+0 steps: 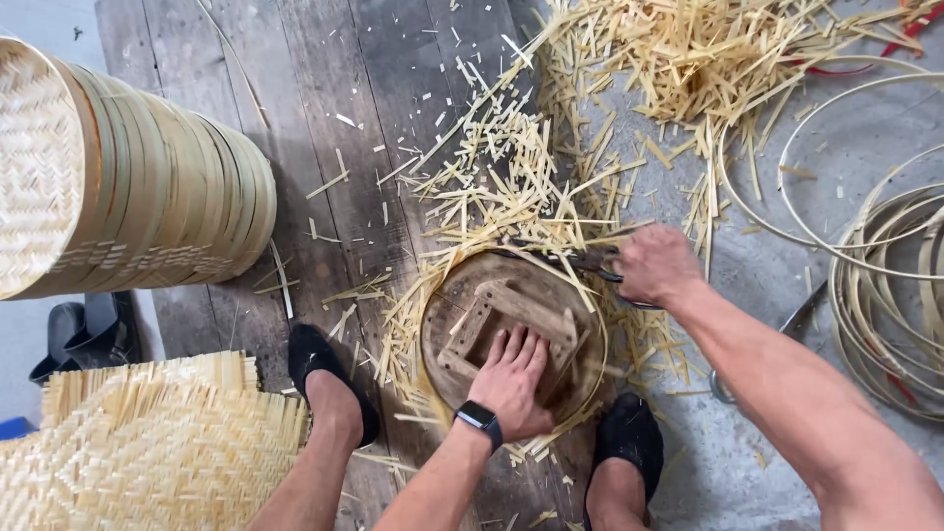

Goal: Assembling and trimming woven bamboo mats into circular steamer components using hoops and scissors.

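One round wooden form (511, 329) under flat left hand (511, 379); right hand (657, 264) grips, seemingly, scissors (580, 261).

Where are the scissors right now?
In the head view, right of centre: the scissors lie at the round wooden form's upper right edge, gripped by the right hand.

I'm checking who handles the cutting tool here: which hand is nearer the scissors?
Right. The right hand grips the scissors at the far edge of the round wooden form. The left hand lies flat on that form, apart from the scissors.
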